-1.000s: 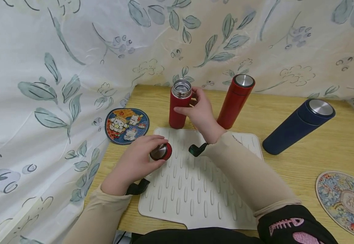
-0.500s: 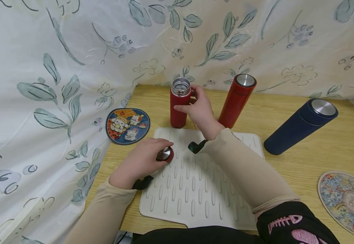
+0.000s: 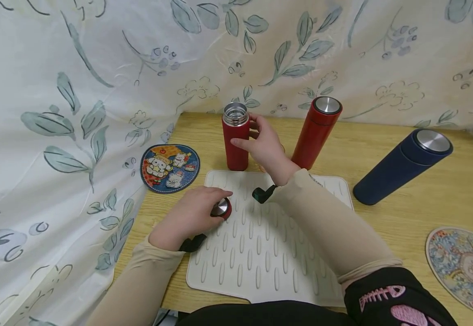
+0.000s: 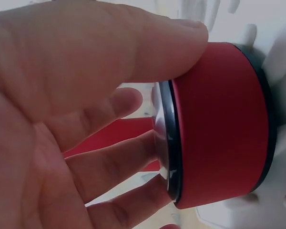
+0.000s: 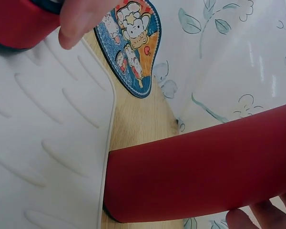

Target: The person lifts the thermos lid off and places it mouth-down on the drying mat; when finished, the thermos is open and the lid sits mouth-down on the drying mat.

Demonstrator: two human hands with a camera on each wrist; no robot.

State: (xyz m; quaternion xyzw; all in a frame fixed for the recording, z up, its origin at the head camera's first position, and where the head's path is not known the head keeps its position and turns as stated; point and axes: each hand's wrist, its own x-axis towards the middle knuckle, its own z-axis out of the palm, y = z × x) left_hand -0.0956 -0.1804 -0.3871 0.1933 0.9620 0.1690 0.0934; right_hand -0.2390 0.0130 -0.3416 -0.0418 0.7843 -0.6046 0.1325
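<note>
Red is the lid (image 4: pixel 224 124) that my left grip (image 3: pixel 189 219) holds; its top is a shiny steel disc with a black ring around it, and this disc faces up. My thumb lies against the near side of the lid, the longer fingers come to its far side, and so it is pinched between them. The lid is at the left part of the white mat (image 3: pixel 261 271); whether its lower edge fully rests there, I cannot tell for sure. My right grip (image 3: pixel 267 147) is curled on the open bottle (image 3: pixel 236 142), with the thumb across the front and the fingers at its right side, below the steel neck. This bottle is also red and stands upright on the wooden counter (image 3: pixel 383 226), just beyond the back edge of the mat, its silver mouth uncovered. To the right of it, past my wrist, stands a capped red bottle (image 3: pixel 317 133), and farther right a blue bottle (image 3: pixel 401 167), equally closed. One cartoon coaster (image 3: pixel 170 168) lies near the left back corner of the mat; a flowery coaster (image 3: pixel 465 269) lies well apart, at the right. Behind the counter hangs a pale cloth (image 3: pixel 138 27) with leaves printed on it.
</note>
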